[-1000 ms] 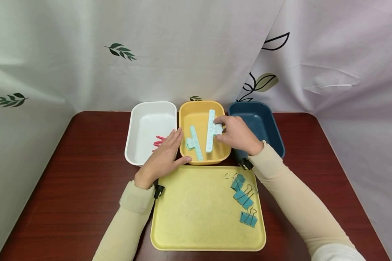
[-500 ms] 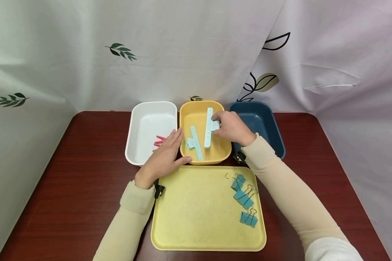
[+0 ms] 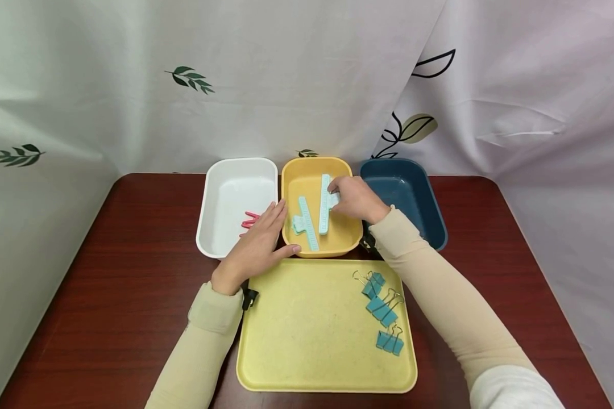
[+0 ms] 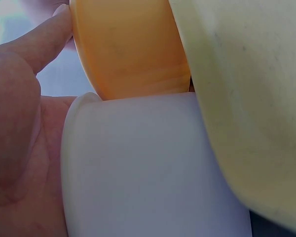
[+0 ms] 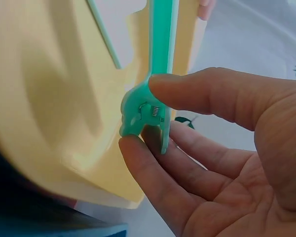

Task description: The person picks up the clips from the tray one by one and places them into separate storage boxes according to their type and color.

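Note:
My right hand (image 3: 358, 200) pinches a mint ruler clip (image 3: 324, 205) by its grip end, holding it over the yellow bin (image 3: 345, 248). In the right wrist view the clip (image 5: 162, 42) shows its small spring, with thumb on one side and fingertips on the other. A second mint ruler clip (image 3: 309, 225) lies in the yellow bin, to the left. My left hand (image 3: 256, 244) rests with straight fingers across the adjoining rims of the white bin (image 3: 202, 227) and the yellow bin. Red clothespins (image 3: 249, 220) in the white bin are partly hidden by it.
A dark blue bin (image 3: 435, 218) stands right of the yellow one. In front of the bins lies a yellow tray (image 3: 312, 335), with several teal binder clips (image 3: 382, 310) along its right side. A patterned curtain (image 3: 307, 79) hangs behind the table (image 3: 123, 255).
My right hand has moved left with the ruler clip, further over the yellow bin, and the clip stands more upright in view. My left hand has stayed in place.

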Tool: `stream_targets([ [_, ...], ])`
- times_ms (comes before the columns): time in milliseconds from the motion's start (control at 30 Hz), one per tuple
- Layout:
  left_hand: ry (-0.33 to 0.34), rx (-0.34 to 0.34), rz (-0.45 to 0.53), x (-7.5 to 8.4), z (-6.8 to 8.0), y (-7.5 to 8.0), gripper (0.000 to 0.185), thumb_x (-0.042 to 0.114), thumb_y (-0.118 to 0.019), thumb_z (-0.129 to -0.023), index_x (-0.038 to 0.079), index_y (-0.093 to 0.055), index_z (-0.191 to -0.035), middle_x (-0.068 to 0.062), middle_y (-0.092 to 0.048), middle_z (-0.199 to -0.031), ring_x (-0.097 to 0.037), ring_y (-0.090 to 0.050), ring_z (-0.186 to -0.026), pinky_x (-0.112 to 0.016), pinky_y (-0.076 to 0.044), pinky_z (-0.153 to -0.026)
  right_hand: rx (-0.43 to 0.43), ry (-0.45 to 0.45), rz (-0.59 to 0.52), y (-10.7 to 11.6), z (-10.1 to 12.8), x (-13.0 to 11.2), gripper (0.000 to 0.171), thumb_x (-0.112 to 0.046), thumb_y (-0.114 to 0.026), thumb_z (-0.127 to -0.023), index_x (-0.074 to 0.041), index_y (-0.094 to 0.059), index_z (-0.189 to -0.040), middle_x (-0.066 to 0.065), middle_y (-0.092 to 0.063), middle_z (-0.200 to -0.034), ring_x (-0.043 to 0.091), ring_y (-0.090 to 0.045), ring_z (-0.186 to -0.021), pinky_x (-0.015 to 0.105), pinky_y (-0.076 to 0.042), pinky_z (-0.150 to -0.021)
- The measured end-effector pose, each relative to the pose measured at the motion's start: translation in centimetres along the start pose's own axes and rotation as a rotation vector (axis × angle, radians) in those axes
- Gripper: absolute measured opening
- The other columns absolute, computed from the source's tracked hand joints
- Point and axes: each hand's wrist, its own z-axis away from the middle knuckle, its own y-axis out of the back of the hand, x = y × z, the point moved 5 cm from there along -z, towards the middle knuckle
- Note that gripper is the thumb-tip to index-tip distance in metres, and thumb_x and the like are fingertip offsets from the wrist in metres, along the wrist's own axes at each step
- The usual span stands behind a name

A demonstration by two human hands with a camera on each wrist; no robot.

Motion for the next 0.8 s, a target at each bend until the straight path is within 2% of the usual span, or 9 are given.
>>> stream_targets([
  [167,0.003,-0.004,0.0,0.0,0.0,0.0,0.09,0.046,-0.063,-0.098,-0.005,-0.019,-0.157,-0.016,-0.011,-0.167,-0.032,-0.007,-0.154,-0.045,-0.016,-0.122,-0.041,-0.008,-0.001,-0.7,-0.2,0.2,0.046,-0.001,-0.073,-0.082,0.005,-0.064,-0.127,0.019,-0.065,-0.126,0.031,-0.06,-0.118,0.041,-0.053,-0.095],
  [567,0.011,-0.016,0.01,0.2,0.0,0.1,0.09,0.044,-0.064,-0.098,-0.005,-0.018,-0.158,-0.016,-0.011,-0.167,-0.032,-0.007,-0.154,-0.045,-0.015,-0.122,-0.121,-0.027,-0.004,-2.1,0.0,0.5,0.049,-0.003,-0.076,-0.084,0.005,-0.062,-0.13,0.02,-0.062,-0.13,0.03,-0.06,-0.115,0.039,-0.055,-0.09],
  [800,0.015,-0.017,0.01,0.1,0.0,0.1,0.09,0.044,-0.064,-0.098,-0.004,-0.018,-0.158,-0.016,-0.011,-0.167,-0.031,-0.006,-0.154,-0.045,-0.014,-0.122,-0.128,-0.018,0.027,-2.8,-0.1,0.6,0.05,0.0,-0.075,-0.082,0.004,-0.062,-0.129,0.019,-0.063,-0.128,0.029,-0.06,-0.113,0.039,-0.054,-0.091],
])
